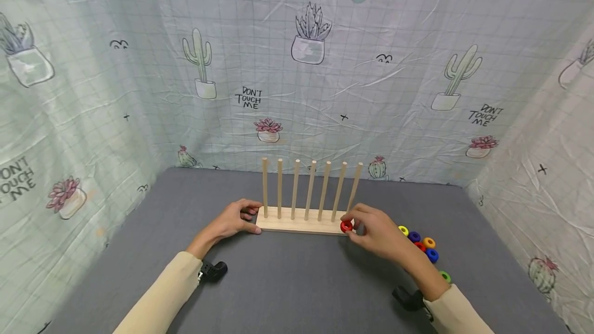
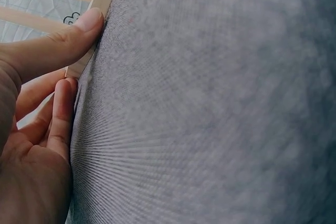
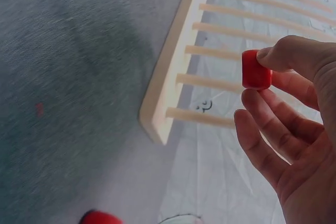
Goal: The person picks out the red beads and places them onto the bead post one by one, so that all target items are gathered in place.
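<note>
Right hand (image 1: pixel 376 231) with thumb and fingertips pinched on a red ring (image 3: pixel 256 70), which is held upright, clear of the pegs (image 1: pixel 265 187), with its hole facing the head camera. Immediately beyond this grip stands the right end of a wooden base (image 1: pixel 303 228), from which seven pegs rise in a row, all bare. At the opposite end of the base, to the left of the pinch, the left hand (image 1: pixel 234 220) clasps the wood, thumb along the near edge and fingers around the end. To the right of the pinch, beside the right forearm, yellow (image 1: pixel 403 227), orange (image 1: pixel 429 238), red, blue and green rings lie on the grey tabletop (image 1: pixel 297 277). Beyond both hands hangs a cactus-printed cloth (image 1: pixel 250 55).
</note>
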Demonstrator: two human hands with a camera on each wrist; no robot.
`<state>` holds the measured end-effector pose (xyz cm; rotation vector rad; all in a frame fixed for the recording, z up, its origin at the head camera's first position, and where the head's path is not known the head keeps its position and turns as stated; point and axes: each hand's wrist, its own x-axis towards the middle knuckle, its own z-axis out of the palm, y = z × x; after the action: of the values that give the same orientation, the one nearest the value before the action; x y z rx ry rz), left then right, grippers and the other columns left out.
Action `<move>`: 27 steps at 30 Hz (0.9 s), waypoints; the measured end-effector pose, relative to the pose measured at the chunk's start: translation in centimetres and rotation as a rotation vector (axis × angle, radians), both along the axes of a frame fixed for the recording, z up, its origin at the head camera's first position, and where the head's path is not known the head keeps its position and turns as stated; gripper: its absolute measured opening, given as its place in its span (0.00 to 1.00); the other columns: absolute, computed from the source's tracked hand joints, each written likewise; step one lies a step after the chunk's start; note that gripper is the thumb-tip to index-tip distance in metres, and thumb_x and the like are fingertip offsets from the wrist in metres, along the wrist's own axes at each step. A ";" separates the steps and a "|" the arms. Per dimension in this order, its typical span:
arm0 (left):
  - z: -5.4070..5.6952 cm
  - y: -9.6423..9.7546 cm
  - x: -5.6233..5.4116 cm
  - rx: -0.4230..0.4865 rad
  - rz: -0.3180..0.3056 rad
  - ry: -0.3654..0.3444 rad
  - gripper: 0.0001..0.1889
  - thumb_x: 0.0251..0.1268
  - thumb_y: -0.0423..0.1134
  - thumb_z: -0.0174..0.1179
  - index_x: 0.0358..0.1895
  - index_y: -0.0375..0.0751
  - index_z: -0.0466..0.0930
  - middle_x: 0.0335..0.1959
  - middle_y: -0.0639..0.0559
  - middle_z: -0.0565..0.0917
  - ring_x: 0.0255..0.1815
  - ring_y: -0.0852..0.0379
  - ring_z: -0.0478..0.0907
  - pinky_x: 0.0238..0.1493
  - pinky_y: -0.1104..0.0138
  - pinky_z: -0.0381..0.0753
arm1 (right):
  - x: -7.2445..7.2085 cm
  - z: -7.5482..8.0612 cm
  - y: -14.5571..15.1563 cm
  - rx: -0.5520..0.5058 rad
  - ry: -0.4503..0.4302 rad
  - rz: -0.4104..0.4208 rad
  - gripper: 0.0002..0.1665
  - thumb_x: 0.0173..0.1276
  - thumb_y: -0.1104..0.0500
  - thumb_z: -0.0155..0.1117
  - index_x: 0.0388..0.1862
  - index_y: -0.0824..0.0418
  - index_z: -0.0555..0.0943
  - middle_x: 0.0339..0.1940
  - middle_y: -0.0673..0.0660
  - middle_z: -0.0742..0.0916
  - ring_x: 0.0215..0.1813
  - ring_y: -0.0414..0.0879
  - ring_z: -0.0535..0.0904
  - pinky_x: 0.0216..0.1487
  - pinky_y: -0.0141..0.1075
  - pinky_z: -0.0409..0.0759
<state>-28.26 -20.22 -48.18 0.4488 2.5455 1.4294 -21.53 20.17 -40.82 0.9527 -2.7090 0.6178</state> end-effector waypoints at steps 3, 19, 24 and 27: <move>-0.1 0.1 -0.1 -0.004 -0.001 -0.001 0.41 0.51 0.37 0.81 0.71 0.34 0.74 0.62 0.37 0.77 0.59 0.46 0.78 0.61 0.54 0.80 | -0.2 0.4 -0.6 -0.005 -0.009 0.011 0.12 0.65 0.61 0.74 0.47 0.55 0.87 0.41 0.49 0.85 0.36 0.45 0.83 0.33 0.28 0.79; 0.3 0.2 0.1 0.022 -0.016 0.012 0.41 0.52 0.33 0.80 0.71 0.30 0.73 0.62 0.34 0.76 0.59 0.43 0.78 0.60 0.50 0.79 | -1.5 3.1 -3.0 0.005 0.052 0.104 0.11 0.66 0.63 0.72 0.47 0.56 0.87 0.42 0.51 0.85 0.36 0.44 0.83 0.37 0.31 0.82; 0.2 0.2 0.0 0.010 -0.017 0.014 0.40 0.52 0.34 0.80 0.70 0.30 0.73 0.62 0.35 0.76 0.58 0.44 0.78 0.60 0.51 0.79 | -1.8 4.1 -4.0 -0.009 0.047 0.115 0.11 0.66 0.63 0.72 0.47 0.57 0.87 0.43 0.51 0.86 0.36 0.44 0.83 0.38 0.36 0.84; 0.1 0.2 0.0 0.008 -0.013 0.018 0.40 0.51 0.34 0.80 0.70 0.30 0.74 0.61 0.34 0.77 0.57 0.44 0.78 0.59 0.51 0.80 | -2.0 4.7 -4.7 -0.013 0.054 0.129 0.11 0.66 0.64 0.72 0.47 0.58 0.87 0.45 0.53 0.86 0.37 0.44 0.84 0.38 0.38 0.85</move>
<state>-28.28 -20.06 -48.10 0.4815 2.5470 1.4378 -23.54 15.49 -36.13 1.1309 -2.6091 0.6232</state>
